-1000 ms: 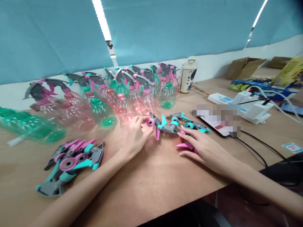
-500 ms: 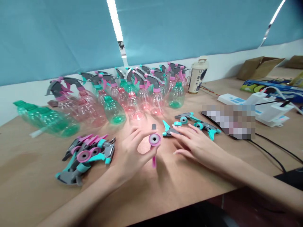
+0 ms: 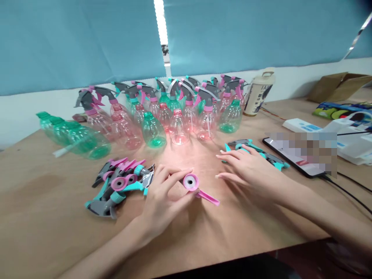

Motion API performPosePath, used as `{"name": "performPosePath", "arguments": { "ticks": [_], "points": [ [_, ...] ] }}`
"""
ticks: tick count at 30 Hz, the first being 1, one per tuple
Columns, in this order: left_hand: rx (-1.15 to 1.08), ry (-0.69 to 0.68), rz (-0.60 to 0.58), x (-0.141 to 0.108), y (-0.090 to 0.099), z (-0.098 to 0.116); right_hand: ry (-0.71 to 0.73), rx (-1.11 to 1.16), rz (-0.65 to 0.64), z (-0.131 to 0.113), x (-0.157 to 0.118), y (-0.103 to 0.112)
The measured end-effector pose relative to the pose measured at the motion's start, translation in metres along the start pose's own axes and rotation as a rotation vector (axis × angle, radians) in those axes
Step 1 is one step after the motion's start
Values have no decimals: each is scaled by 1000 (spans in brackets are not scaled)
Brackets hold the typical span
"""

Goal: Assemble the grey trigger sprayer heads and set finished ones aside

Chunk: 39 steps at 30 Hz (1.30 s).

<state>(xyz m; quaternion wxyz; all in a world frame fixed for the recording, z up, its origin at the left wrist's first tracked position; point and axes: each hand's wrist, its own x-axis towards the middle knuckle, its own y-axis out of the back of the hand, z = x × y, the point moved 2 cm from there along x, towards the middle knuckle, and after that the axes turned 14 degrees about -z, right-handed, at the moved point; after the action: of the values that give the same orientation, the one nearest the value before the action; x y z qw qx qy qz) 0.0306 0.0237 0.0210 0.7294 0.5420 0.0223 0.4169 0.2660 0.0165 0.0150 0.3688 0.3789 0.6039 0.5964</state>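
Pink-ringed spray head (image 3: pixel 191 182) is pinched by the left hand (image 3: pixel 161 197), right hand (image 3: pixel 251 170) spread to its right, some bottles (image 3: pixel 207 126) behind it topped, others open.

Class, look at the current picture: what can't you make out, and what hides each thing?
All in the head view:
Held spray head: much of its body is hidden by the left hand.
Teal spray heads: partly covered by the right hand; whether they touch is unclear.
Phone: screen blurred by square blocks.
Back bottles: lower parts blocked by front bottles.
Cardboard box: cut off by the right edge.
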Motion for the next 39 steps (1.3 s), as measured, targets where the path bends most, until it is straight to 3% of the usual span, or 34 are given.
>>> {"name": "performPosePath", "arguments": {
  "ticks": [4, 8, 11, 18, 23, 32, 39],
  "points": [
    [29, 81, 4, -4, 3, -7, 86, 314, -101, -27, 11, 47],
    [67, 119, 44, -5, 9, -16, 248, 345, -271, -45, 28, 84],
    [108, 111, 63, -5, 10, -22, 384, 350, -336, -54, 43, 97],
    [86, 128, 66, -8, 6, -28, 502, 328, -361, -64, 65, 89],
    [56, 129, 85, -8, 5, -27, 450, 260, -413, -62, 62, 82],
    [27, 151, 110, -8, 6, -28, 450, 400, -545, -57, 66, 76],
    [12, 117, 112, -10, 7, -30, 353, 391, -646, -58, 77, 81]
  ]
}}
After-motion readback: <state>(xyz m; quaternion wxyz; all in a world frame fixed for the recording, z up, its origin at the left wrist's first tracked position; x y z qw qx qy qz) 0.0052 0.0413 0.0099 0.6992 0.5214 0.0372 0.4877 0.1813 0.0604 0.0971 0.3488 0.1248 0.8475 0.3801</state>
